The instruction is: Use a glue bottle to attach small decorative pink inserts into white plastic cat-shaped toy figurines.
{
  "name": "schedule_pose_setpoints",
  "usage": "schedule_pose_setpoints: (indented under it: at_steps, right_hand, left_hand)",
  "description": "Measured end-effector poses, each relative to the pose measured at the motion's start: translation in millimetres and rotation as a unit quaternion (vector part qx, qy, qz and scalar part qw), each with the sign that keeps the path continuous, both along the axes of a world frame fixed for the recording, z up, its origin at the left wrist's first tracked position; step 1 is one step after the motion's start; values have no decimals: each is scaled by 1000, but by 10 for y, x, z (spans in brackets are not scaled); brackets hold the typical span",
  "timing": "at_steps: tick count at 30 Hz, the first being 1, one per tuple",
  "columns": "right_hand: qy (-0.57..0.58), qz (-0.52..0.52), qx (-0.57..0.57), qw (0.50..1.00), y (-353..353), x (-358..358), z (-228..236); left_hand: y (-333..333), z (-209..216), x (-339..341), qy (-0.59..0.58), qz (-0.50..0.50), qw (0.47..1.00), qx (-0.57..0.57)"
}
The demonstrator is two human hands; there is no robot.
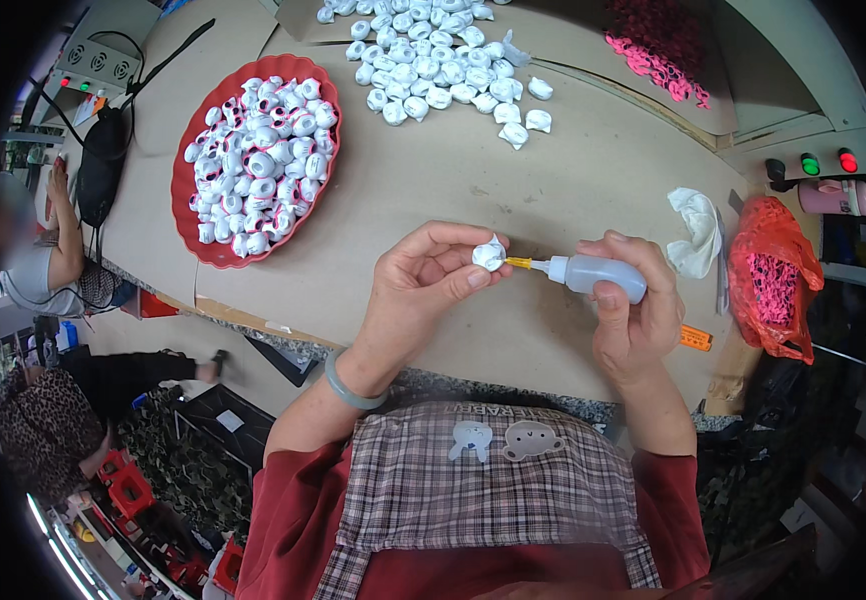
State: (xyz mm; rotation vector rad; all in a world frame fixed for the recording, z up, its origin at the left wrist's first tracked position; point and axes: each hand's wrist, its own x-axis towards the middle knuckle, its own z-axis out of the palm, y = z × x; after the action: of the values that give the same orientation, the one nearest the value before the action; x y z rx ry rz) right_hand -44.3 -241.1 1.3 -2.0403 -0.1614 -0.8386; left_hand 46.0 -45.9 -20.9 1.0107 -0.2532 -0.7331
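Observation:
Between thumb and fingers, my left hand (pixel 431 268) pinches a small white rounded piece with pointed corners (pixel 488 256). My right hand (pixel 638 305) grips a translucent squeeze bottle (pixel 593 274), held sideways with its yellow needle tip (pixel 520 262) at the white piece. Whether the tip touches or only nears it, I cannot tell. At the left stands a red scalloped bowl (pixel 189 208), full of white pieces with pink and dark parts. Beyond my hands, many loose white pieces (pixel 423 65) lie spread over the brown table surface (pixel 393 180).
Right of my hands lie a crumpled white tissue (pixel 695 232), an orange strip (pixel 695 337) and a red plastic bag (pixel 803 270) holding pink pieces. More pink pieces (pixel 653 68) lie at the far right, near a machine (pixel 813 145) with green and red lights. Other people (pixel 38 265) are at left.

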Motion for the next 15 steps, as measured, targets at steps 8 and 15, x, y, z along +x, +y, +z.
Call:
schedule_pose_setpoints:
  at_steps: [8, 15]
  right_hand:
    - [3, 3, -26, 1000, 5, 10, 12]
    - [-2, 1, -31, 1000, 17, 25, 18]
  left_hand:
    - [3, 4, 3, 2, 1, 1000, -11]
    - [7, -6, 13, 4, 6, 1000, -2]
